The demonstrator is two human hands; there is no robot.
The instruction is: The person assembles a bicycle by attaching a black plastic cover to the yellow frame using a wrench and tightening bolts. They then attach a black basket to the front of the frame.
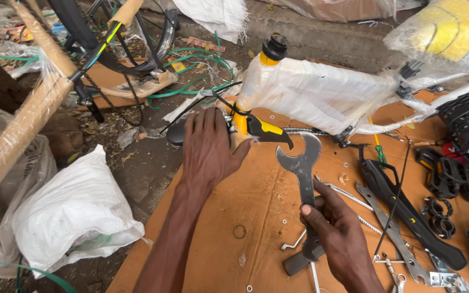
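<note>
My left hand [207, 149] rests flat, fingers spread, against the lower end of a yellow bicycle frame [310, 92] wrapped in white plastic, near its bottom bracket [237, 122]. My right hand [335, 228] grips the shaft of a large grey open-ended wrench [302, 168]. The wrench's jaw points up toward a yellow and black part [267, 130] at the frame's end. The frame lies on a sheet of brown cardboard [234, 201].
Spanners [386, 222], black plastic guards [403, 206], pedals [451, 171] and small rings lie on the cardboard at right. A white sack [77, 211] sits at left. A wrapped bicycle with chain [99, 49] and green straps lies at the back on dirt ground.
</note>
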